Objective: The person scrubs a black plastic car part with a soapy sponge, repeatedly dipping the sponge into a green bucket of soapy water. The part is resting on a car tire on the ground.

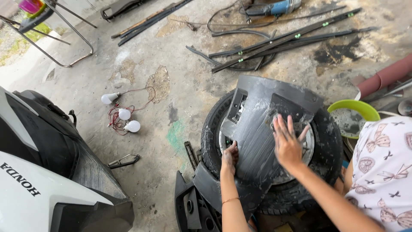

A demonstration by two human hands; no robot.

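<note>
Stained concrete floor (pixel 180 81) of an open workshop; I see both hands on a grey plastic body panel (pixel 257 129).

The curved, wet-looking panel lies on top of a black rubber tyre (pixel 326 141) that rests flat on the floor. My left hand (pixel 229 157) grips the panel's left edge, fingers curled around it. My right hand (pixel 287 144) lies palm down on the panel's middle, fingers stretched out and slightly spread. A lime-green plastic basin (pixel 354 109) sits just right of the tyre. Three white light bulbs on red wire (pixel 122 114) lie to the left, and long black trim strips (pixel 292 38) lie beyond.
</note>
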